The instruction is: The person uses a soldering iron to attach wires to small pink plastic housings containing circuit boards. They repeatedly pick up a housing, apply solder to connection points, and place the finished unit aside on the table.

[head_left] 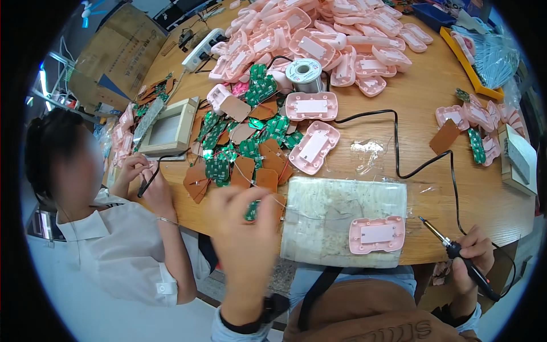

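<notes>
My right hand (474, 256) is wrapped around the black handle of a soldering iron (436, 230), its metal tip pointing up and left, off the mat. My left hand (242, 236) is raised left of the mat, fingers curled and smeared by motion. Beside its fingertips runs a thin wire (254, 185); whether they grip it is unclear. Part of a green circuit board (250, 211) shows between the fingers. On the pale, plastic-covered mat (319, 245), a pink plastic shell (377, 235) with a white rectangle inside lies at the right front.
Green and brown boards (231, 148) lie heaped beyond my left hand, near a solder spool (304, 74). A large pile of pink shells (342, 34) fills the back. The iron's black cord (397, 142) crosses the table. On the left, a co-worker's hands (149, 179) hold a black-handled tool.
</notes>
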